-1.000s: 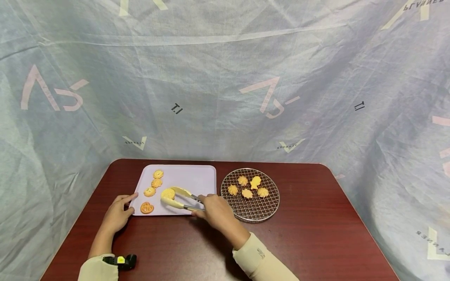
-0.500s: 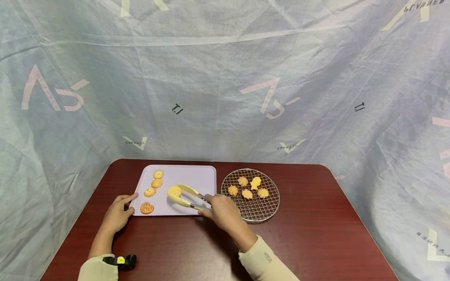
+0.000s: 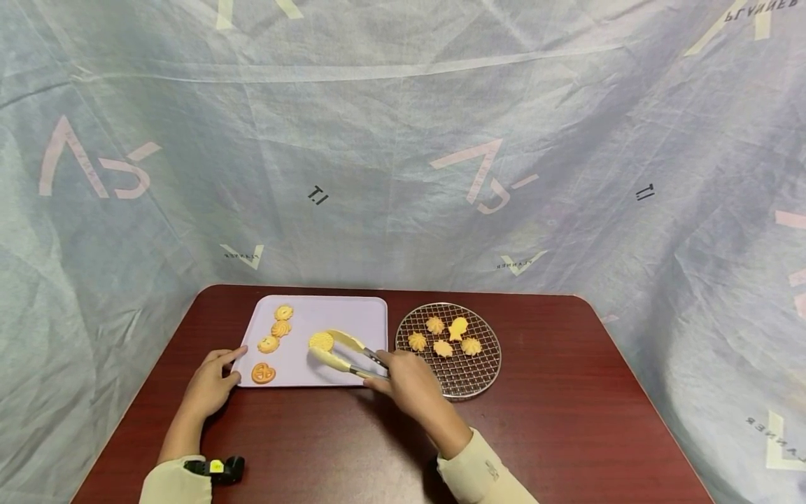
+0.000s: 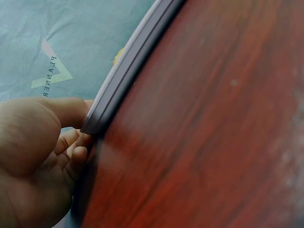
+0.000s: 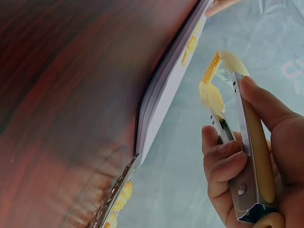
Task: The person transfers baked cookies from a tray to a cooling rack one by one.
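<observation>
My left hand (image 3: 210, 383) grips the near left corner of the lilac tray (image 3: 352, 315); in the left wrist view the thumb lies along its rim. My right hand (image 3: 412, 386) holds yellow-tipped metal tongs (image 3: 331, 360) around their arms. Between the tips sits a round yellow cookie (image 3: 322, 340), raised off the tray, as the right wrist view shows with the cookie (image 5: 212, 67) apart from the tray (image 5: 166, 92). A pretzel cookie (image 3: 269, 373) lies by the left hand. Beyond it, a column of three cookies (image 3: 280, 328) runs along the tray's left side.
Right of the tray stands a round wire rack (image 3: 462, 381). Several flower-shaped cookies (image 3: 471, 346) and a fish-shaped cookie (image 3: 458, 327) lie on it. Both tray and rack rest on a dark red wooden table (image 3: 554, 406), with grey cloth (image 3: 390, 175) hanging behind.
My right hand has carried the tongs and the round cookie a little to the right over the tray. The left hand stays at the tray corner.
</observation>
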A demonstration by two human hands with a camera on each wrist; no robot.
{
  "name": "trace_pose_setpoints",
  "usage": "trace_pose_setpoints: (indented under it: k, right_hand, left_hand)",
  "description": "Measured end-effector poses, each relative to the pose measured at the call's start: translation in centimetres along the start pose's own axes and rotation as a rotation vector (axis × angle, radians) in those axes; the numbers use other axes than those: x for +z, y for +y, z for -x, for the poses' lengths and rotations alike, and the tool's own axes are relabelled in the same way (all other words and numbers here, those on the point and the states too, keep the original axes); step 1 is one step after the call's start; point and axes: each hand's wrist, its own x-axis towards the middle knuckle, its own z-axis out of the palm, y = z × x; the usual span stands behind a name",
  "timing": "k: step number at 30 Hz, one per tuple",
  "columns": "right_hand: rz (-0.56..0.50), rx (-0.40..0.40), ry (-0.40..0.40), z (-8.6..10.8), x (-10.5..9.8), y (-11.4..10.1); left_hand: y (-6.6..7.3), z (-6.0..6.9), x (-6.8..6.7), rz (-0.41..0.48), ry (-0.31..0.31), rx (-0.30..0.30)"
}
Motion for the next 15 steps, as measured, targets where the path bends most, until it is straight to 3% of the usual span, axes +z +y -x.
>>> trace_pose_setpoints:
  k: [15]
  right_hand:
    - [-0.061, -0.009, 0.048, 1.5, -0.3, 1.3]
  left_hand:
    - [-0.1, 0.0, 0.0, 0.000, 0.008, 0.013]
